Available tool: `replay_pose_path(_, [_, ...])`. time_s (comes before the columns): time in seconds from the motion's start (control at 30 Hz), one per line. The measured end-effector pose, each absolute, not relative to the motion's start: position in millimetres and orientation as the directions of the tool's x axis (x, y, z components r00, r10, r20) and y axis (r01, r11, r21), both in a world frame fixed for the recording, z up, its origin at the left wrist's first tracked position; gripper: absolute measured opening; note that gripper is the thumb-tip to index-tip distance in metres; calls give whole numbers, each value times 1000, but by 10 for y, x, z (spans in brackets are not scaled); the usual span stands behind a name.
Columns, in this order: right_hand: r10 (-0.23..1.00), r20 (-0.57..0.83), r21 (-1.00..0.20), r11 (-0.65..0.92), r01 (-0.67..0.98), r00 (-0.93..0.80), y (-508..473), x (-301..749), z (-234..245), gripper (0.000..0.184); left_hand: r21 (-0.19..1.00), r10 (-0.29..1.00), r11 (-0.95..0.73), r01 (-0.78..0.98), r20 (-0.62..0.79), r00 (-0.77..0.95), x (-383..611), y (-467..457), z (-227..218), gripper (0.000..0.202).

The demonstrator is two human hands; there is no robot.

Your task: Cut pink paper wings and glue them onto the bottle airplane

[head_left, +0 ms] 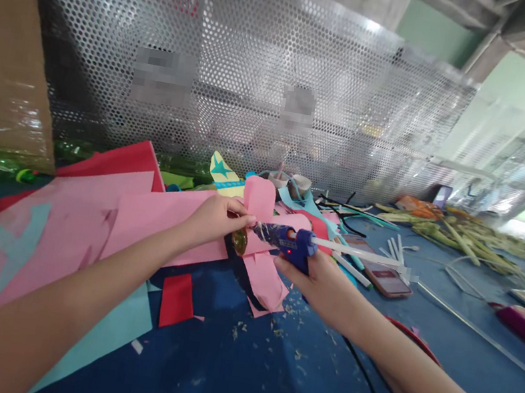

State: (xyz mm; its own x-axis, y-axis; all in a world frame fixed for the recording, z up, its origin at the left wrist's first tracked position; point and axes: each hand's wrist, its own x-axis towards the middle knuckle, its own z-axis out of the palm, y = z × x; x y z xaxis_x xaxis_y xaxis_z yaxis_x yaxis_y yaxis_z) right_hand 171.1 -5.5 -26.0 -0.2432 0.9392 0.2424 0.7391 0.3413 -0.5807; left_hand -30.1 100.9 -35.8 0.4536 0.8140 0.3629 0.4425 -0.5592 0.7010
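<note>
My right hand (317, 274) is closed round the handle of a blue hot glue gun (292, 241), which points left. A long white glue stick (359, 251) sticks out of its back end. Fingers of my left hand (220, 219) pinch a pink paper flower (259, 199) with rounded petals, close to the gun's nozzle. One petal (265, 282) hangs down toward the table. Under my left fingertips shows a shiny yellowish-green piece (239, 241), perhaps a bottle part. Whether the nozzle touches the paper I cannot tell.
Pink sheets (85, 219), a red scrap (177, 300) and light blue paper (112, 326) lie at left. Two phones, one pinkish (387, 279), and pale strips (478, 238) are at right. Behind stands a perforated metal screen (263, 75); cardboard (9, 43) leans at left. A black cord (375, 392) crosses the blue table.
</note>
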Motion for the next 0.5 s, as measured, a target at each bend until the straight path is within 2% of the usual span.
replay_pose_path(0.33, [943, 226, -560, 331, 760, -244, -39, 1730, -272, 32, 698, 809, -566, 438, 368, 459, -300, 986, -333, 23])
replay_pose_path(0.5, [941, 240, -554, 334, 762, -238, -45, 1752, -246, 28, 694, 811, -564, 447, 363, 459, -300, 978, -333, 23])
